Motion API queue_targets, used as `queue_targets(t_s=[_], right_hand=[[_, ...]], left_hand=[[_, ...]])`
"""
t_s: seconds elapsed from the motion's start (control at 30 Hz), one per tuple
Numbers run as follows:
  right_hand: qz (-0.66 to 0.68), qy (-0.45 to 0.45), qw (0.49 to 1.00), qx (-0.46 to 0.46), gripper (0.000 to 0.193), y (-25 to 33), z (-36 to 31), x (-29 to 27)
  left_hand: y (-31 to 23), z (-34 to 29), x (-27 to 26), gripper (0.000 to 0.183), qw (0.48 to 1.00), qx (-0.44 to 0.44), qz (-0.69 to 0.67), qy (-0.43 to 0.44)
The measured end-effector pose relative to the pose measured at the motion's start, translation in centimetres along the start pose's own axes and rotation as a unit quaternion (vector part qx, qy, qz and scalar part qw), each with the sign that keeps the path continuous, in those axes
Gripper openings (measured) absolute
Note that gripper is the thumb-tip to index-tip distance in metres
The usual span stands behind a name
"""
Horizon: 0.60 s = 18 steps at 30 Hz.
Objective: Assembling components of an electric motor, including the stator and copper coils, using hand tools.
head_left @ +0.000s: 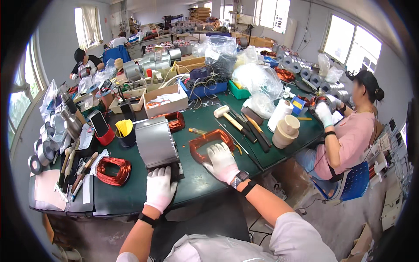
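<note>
A grey metal stator core (155, 142) lies on its side in front of me, its toothed end facing right. My left hand (160, 187), in a white glove, touches the near bottom edge of the core, beside a dark block (176, 172). Its fingers point forward, close together, with the thumb apart. My right hand (221, 160), also gloved, is closed over the right side of a copper wire coil (199, 144) that lies on the table. A second copper coil (176, 122) sits behind the core, and a redder one (113, 171) lies to the left.
On the green table (131, 198), a white-headed mallet (229, 117) and other tools lie beyond the coil. White spools (286, 131) stand at the right. A black cup (125, 135) with yellow strips is behind the core. A co-worker (349, 126) sits at the right edge.
</note>
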State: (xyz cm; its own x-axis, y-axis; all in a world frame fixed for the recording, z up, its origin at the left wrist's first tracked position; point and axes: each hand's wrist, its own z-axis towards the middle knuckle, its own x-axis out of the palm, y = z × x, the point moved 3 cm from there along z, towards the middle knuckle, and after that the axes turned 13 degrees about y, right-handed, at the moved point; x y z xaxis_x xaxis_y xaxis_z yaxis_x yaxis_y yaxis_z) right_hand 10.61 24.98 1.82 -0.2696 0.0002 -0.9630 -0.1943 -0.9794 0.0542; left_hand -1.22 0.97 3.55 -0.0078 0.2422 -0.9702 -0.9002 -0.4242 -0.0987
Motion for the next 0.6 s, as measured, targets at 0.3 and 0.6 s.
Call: queue_targets(t_s=[0.3,0.6], right_hand=[[-0.164,-0.088,0.97,-0.157,0.023,5.9,-0.7,-4.1],[0.317,0.08,0.881,-0.341,0.027,11.7,-5.6,-1.5]], left_hand=[[0.6,0.5,1.5,0.038,0.999,-0.031,-0.023,0.026],[-8.8,-3.1,-8.6,0.069,0.921,0.26,-0.289,0.008]])
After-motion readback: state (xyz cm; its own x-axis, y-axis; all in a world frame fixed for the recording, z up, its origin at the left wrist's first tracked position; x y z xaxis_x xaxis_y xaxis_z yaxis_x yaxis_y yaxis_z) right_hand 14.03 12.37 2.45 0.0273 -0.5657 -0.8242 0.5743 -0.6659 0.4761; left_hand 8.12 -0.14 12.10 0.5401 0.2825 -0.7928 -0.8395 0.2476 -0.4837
